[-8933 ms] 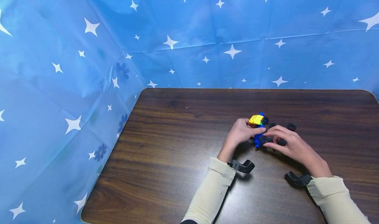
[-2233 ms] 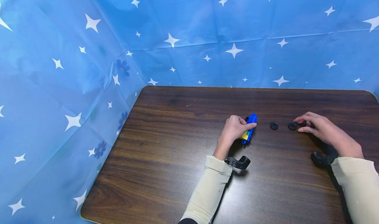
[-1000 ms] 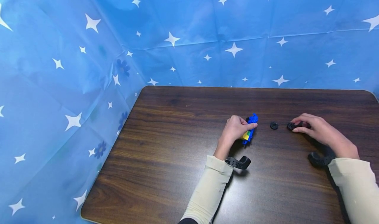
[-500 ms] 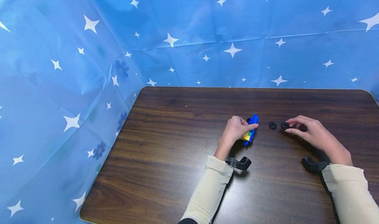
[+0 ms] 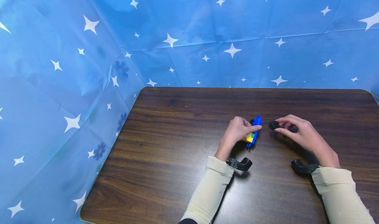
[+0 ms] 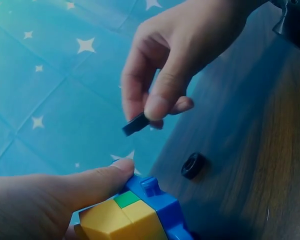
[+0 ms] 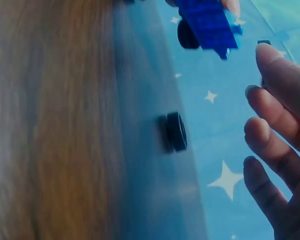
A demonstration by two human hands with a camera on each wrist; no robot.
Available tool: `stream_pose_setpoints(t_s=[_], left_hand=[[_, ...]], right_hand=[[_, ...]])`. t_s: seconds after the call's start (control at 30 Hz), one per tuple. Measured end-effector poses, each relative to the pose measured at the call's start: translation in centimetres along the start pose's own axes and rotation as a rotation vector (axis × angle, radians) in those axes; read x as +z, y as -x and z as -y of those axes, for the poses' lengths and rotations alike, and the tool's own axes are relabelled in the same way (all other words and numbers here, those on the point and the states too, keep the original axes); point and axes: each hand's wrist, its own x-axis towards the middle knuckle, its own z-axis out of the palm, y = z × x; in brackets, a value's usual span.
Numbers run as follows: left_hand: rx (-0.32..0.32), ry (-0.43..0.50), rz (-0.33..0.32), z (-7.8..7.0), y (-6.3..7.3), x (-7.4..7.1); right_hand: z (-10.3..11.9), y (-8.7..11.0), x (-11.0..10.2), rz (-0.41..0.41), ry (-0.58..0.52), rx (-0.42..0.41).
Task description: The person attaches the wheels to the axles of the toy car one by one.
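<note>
My left hand [image 5: 237,132] grips a small toy car [image 5: 258,120] of blue, yellow and green bricks, the thumb along its blue base. In the left wrist view its yellow bricks [image 6: 120,220] and blue side [image 6: 170,212] face up. A black wheel [image 7: 187,36] sits on the car's far side in the right wrist view. Between thumb and fingertips, my right hand [image 5: 302,135] pinches another black wheel [image 6: 135,125], held just right of the car. A loose wheel [image 6: 193,165] lies on the table below; in the head view the pinched wheel overlaps it.
The dark wooden table [image 5: 165,145] reaches back to a blue star-patterned cloth [image 5: 201,26], which also hangs along the left side. Black wrist mounts [image 5: 241,164] jut inward from both forearms, close above the tabletop.
The car has been turned over since the oldest frame, its wheeled side now away from the right hand. The right hand has picked up the farther wheel and carried it left towards the car.
</note>
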Motion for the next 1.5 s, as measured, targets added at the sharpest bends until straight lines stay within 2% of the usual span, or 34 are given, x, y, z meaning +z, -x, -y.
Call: stream_pose_setpoints(t_s=[0.27, 0.57, 0.73, 0.93, 1.13, 1.27, 1.5], left_hand=[[0.015, -0.007, 0.028, -0.2, 0.1, 0.4], [0.053, 0.0, 0.06, -0.2, 0.3, 0.4], [0.08, 0.011, 0.076, -0.4, 0.3, 0.3], [0.077, 0.017, 0.08, -0.4, 0.3, 0.3], [0.072, -0.004, 0.101, -0.4, 0.2, 0.2], [0.072, -0.013, 0.079, -0.4, 0.2, 0.3], [0.133, -0.066, 0.029, -0.5, 0.1, 0.4]], right_hand=[[1.1, -0.4, 0.6, -0.051, -0.025, -0.023], [1.6, -0.8, 1.2, -0.069, -0.03, -0.079], [1.9, -0.9, 1.1, -0.063, -0.01, -0.142], [2.0, -1.0, 1.1, -0.072, 0.029, -0.203], [1.9, -0.9, 1.4, -0.084, 0.063, -0.22], [2.0, -0.8, 1.4, -0.096, 0.069, -0.231], [2.0, -0.9, 1.4, -0.128, 0.043, -0.274]])
